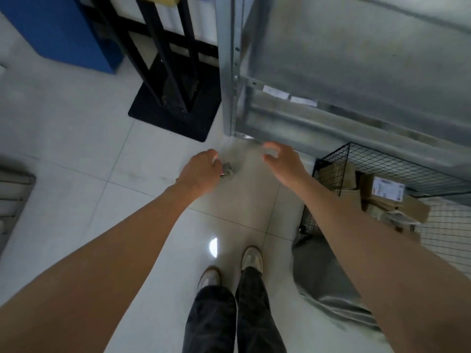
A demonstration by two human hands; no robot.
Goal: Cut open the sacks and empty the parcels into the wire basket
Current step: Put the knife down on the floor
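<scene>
My left hand (202, 171) reaches down over the tiled floor and grips a small grey and red tool (226, 170), probably a cutter, blurred. My right hand (283, 161) hovers beside it to the right, fingers spread and loosely curved, holding nothing. At the right stands the black wire basket (328, 171) with several brown cardboard parcels (382, 192) inside. A limp grey sack (323, 276) lies on the floor in front of the basket, partly hidden under my right forearm.
A grey metal shelf rack (229, 72) rises just beyond my hands. A black metal stand (175, 110) on a flat base is at upper centre, a blue cabinet (58, 29) at upper left. My feet (229, 266) stand on the white floor tiles.
</scene>
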